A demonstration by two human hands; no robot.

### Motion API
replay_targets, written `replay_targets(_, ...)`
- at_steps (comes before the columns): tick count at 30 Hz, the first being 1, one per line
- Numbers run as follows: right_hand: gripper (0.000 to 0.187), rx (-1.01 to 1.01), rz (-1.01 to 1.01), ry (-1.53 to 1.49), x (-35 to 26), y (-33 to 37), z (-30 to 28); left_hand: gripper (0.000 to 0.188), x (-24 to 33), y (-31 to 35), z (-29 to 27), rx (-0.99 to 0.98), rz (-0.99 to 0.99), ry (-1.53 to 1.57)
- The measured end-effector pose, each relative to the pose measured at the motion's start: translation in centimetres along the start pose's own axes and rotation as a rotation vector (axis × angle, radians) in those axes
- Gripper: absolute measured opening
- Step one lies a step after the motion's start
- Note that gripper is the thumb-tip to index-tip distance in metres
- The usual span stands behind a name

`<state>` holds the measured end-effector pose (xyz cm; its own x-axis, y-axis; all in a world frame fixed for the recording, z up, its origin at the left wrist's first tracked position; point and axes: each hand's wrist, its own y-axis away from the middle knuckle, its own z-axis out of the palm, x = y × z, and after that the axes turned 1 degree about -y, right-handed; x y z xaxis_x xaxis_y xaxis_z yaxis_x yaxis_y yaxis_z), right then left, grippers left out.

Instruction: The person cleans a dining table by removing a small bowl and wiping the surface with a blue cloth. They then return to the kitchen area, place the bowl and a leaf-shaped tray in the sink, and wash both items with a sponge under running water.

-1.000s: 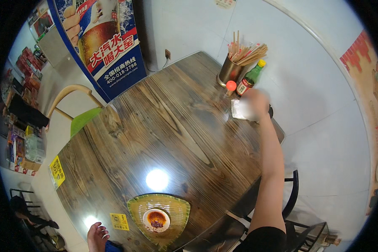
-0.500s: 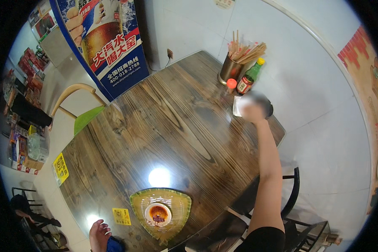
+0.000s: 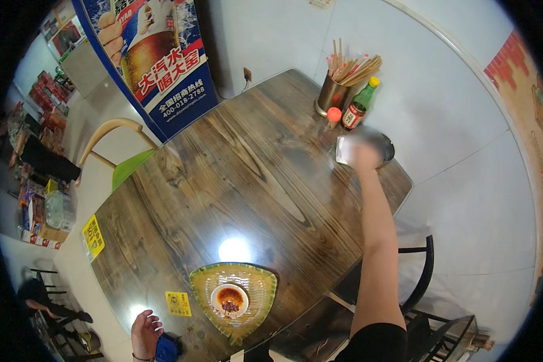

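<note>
Brown wood grain right across the surface, and there's the three-cornered green-yellow plate! Just left of that plate, a yellow label; another, farther left and beyond. Well beyond the plate, to its right: metal chopstick holder, red-capped shaker, green bottle, white item, half-hidden black object.

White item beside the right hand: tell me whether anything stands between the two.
Nothing visible stands between the right hand and the white item; blur hides whether they touch. The green bottle and red-capped container stand beyond, not between them.
</note>
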<state>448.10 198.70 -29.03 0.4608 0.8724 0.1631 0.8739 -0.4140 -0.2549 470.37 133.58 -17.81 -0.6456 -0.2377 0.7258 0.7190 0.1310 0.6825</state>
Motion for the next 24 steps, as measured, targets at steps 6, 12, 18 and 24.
replay_targets(6,0.013,0.231,0.166,-0.356,0.5,0.1,-3.3,0.03,1.3,-1.2,1.7,-0.021,0.029,-0.071)
replay_targets(12,0.008,0.676,0.223,-0.722,-0.2,0.6,-10.3,0.024,3.7,-1.9,6.8,-0.266,0.213,-0.17)
replay_targets(18,0.009,0.37,-0.019,-0.815,-3.0,9.9,-9.9,0.024,2.3,-1.7,7.3,-0.215,0.243,-0.335)
replay_targets(24,0.023,-0.152,-0.106,-0.678,-5.2,18.7,-6.7,0.023,1.0,-3.2,11.3,-0.403,0.492,-0.576)
